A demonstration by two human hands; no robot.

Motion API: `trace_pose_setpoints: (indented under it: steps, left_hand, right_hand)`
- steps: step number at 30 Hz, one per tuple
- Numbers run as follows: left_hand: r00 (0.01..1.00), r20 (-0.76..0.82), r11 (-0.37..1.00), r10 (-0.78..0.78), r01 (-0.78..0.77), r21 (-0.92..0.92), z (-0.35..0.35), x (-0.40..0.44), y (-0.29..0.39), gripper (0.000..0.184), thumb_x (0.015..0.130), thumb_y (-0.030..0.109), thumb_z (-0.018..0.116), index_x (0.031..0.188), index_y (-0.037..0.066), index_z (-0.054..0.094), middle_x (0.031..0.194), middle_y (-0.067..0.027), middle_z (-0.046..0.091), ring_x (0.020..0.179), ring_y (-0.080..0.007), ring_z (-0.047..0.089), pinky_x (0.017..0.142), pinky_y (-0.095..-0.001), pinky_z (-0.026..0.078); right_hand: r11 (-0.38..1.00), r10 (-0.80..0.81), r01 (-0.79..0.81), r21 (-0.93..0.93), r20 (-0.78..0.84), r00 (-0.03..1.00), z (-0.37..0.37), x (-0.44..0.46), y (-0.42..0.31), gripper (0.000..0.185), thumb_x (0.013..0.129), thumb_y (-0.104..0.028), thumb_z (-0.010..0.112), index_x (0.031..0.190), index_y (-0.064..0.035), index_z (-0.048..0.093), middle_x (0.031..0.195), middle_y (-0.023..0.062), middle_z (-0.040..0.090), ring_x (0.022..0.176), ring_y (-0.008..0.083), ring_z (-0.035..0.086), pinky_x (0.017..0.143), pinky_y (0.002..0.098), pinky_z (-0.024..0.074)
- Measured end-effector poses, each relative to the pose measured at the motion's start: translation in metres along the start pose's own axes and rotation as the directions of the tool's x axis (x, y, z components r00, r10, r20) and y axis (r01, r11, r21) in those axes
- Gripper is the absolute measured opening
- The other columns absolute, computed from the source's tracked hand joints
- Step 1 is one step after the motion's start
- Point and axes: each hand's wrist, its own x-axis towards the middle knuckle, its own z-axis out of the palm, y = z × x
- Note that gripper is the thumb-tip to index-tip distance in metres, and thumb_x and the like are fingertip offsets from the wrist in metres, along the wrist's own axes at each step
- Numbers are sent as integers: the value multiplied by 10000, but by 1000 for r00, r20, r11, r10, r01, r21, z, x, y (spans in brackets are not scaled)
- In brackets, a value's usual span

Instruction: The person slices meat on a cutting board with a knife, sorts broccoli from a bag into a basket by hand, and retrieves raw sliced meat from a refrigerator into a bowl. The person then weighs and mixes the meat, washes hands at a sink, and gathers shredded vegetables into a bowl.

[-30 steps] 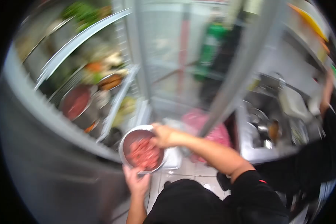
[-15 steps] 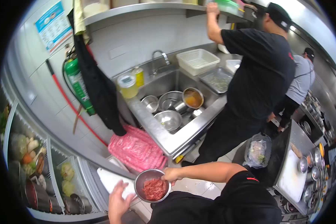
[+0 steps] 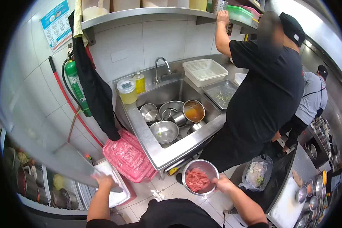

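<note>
A steel mixing bowl [image 3: 184, 180] hangs over the floor in front of me, tilted a little, with chopped raw red meat [image 3: 197, 180] inside. My right hand [image 3: 223, 184] grips its rim on the right side. To the left, my left hand [image 3: 104, 180] is at the edge of the refrigerator door [image 3: 70, 159], fingers stretched out and holding nothing; they seem to touch it. Behind the partly swung door, pots and vegetables [image 3: 59, 180] sit on the refrigerator shelves.
A sink [image 3: 150, 146] full of steel bowls and pots stands ahead. Pink plastic-covered tub [image 3: 129, 155] and a white-lidded container [image 3: 119, 195] stand on the floor. A co-worker in black [image 3: 264, 83] stands close by on the right, beside a counter with a cutting board [image 3: 286, 203].
The bowl and my right hand have moved right, away from the refrigerator. My left hand has left the bowl's side for the door, which now covers more of the refrigerator's opening.
</note>
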Motion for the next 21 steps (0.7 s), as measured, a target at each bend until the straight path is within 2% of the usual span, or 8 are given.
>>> trace_pose_setpoints:
  steps: [2,6,8,9,11,14,20,21]
  left_hand:
    - [991,116,998,-67,69,-9,4,-14,1,798,774,621,640,1388,125,523,1508,-201,376,1391,-447,323,1110,-679,171]
    - [964,-95,945,248,-262,-197,-44,42,41,610,789,552,663,1112,35,697,1222,-204,634,1179,-319,588,995,-400,466]
    - [760,-508,786,404,-573,-232,-97,74,105,532,865,472,617,1148,22,651,1216,-217,619,1152,-348,587,980,-441,465]
    - [750,-461,766,474,-609,-203,-169,38,141,533,879,437,623,1200,12,611,1206,-207,615,1149,-378,574,981,-456,460]
    - [480,-674,650,561,-760,-1,-230,66,209,588,880,409,637,1295,4,540,1433,-210,427,1345,-351,399,1052,-494,396]
    - [526,-591,704,612,-703,103,-319,113,309,719,920,353,571,1484,-4,303,1595,-158,202,1487,-306,151,1173,-565,127]
    - [535,-638,829,554,-428,361,-431,247,400,564,989,180,328,1523,26,229,1628,-105,113,1508,-283,59,1176,-587,51]
    - [431,-714,823,552,-422,382,-441,281,410,556,977,169,348,1508,26,267,1613,-105,185,1494,-291,133,1175,-584,86]
  right_hand:
    - [1000,4,-6,-17,-75,997,-14,-18,-1,261,867,-120,544,1011,77,637,824,149,670,614,209,615,529,332,495]
    - [984,30,4,178,-189,981,-17,-28,-6,249,859,-104,548,1010,76,628,795,158,669,599,210,613,522,332,483]
    - [983,119,-85,160,-214,970,-10,-29,-33,196,854,-49,556,1006,53,626,752,136,655,549,183,587,479,326,468]
    - [978,101,-58,198,-212,972,-8,-17,-31,198,854,-53,559,1009,51,627,753,135,656,553,180,589,477,323,465]
    - [975,78,-28,220,-220,972,3,2,-44,202,854,-60,564,1011,51,627,757,133,658,559,177,592,474,320,461]
    - [981,136,-95,168,-250,959,12,27,-69,212,856,-73,572,1012,60,625,761,128,659,564,180,595,485,318,467]
    - [979,195,-171,108,-285,939,30,63,-139,233,874,-103,560,994,84,632,788,139,663,643,194,620,583,321,509]
    - [978,206,-185,98,-298,932,33,65,-159,243,883,-106,550,988,96,633,799,147,665,656,200,626,589,329,516]
